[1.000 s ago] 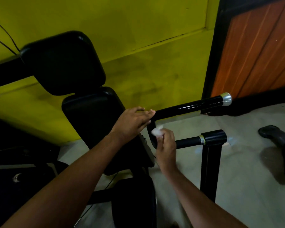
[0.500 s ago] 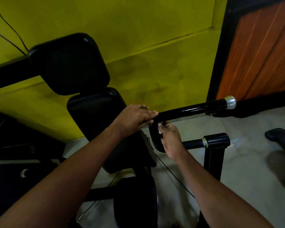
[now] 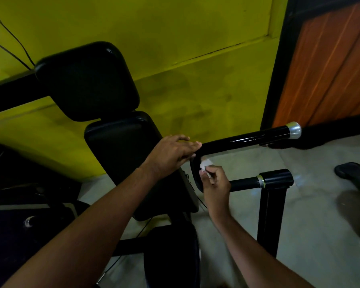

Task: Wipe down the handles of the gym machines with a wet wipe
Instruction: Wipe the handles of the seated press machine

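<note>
Two hands, frame centre, on a glossy black bent metal handle. Left hand flat, fingers straight; right hand pinching a crumpled white wet wipe against its bend.

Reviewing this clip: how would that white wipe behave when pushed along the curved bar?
Probably floppy: the wipe sits crumpled in the right hand. Likely light, since a mere pinch holds it. The glossy black handle suggests it would slide easily.
</note>
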`<action>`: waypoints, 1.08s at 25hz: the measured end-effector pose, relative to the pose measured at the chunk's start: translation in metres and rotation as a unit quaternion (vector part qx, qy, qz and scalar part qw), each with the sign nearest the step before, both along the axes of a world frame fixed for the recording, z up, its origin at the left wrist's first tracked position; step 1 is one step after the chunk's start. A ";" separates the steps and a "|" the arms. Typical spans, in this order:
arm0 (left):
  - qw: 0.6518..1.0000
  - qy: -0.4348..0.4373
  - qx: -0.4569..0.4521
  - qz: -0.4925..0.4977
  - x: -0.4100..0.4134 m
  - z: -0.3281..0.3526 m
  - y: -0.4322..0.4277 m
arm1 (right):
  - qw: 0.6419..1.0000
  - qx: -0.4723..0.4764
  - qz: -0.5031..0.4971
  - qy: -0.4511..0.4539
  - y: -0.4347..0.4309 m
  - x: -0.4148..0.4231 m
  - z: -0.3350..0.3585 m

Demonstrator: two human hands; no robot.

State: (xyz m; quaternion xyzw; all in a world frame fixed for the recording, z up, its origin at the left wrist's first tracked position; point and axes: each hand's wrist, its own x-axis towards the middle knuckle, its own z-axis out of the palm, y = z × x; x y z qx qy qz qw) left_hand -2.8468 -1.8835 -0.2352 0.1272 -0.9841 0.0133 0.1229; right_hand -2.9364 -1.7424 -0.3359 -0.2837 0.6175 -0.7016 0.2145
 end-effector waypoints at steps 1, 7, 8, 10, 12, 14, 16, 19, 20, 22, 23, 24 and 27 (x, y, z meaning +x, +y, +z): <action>1.000 -0.002 0.003 0.000 0.001 -0.001 -0.001 | 0.998 -0.028 -0.011 0.058 0.000 0.000 0.002; 1.000 -0.006 0.012 -0.003 0.003 -0.005 -0.006 | 0.917 -0.021 0.013 0.399 -0.006 0.000 -0.002; 1.000 -0.004 0.011 -0.006 0.003 -0.004 -0.006 | 0.904 -0.019 0.014 0.426 -0.006 0.000 -0.004; 1.000 0.002 0.013 -0.006 0.002 -0.003 -0.007 | 0.879 -0.009 0.029 0.476 -0.006 0.000 -0.002; 1.000 -0.003 0.014 -0.006 0.002 -0.003 -0.005 | 0.850 -0.002 0.048 0.524 -0.005 -0.001 -0.001; 1.000 -0.009 0.004 -0.004 0.000 -0.001 -0.005 | 0.830 0.002 0.047 0.556 -0.009 -0.008 -0.003; 1.000 -0.014 0.001 0.002 0.000 0.001 -0.002 | 0.808 0.021 0.057 0.586 -0.006 -0.008 -0.009; 1.000 -0.019 -0.009 0.011 0.003 0.001 0.002 | 0.808 0.023 0.084 0.583 0.013 -0.004 -0.018; 1.000 -0.020 -0.013 0.017 0.002 0.001 0.003 | 0.849 0.015 0.100 0.519 0.015 -0.006 -0.018; 0.999 -0.015 -0.019 0.033 0.001 -0.002 0.006 | 0.932 0.019 0.107 0.345 0.017 -0.012 -0.012; 0.999 -0.012 -0.019 0.040 0.003 -0.005 0.010 | 0.953 0.027 0.100 0.284 0.018 -0.011 -0.010; 0.999 -0.009 -0.015 0.049 0.003 -0.008 0.013 | 0.962 0.041 0.086 0.254 0.018 -0.008 -0.009; 0.997 -0.007 0.007 0.078 0.005 -0.014 0.022 | 0.980 0.063 0.066 0.178 0.018 -0.004 -0.014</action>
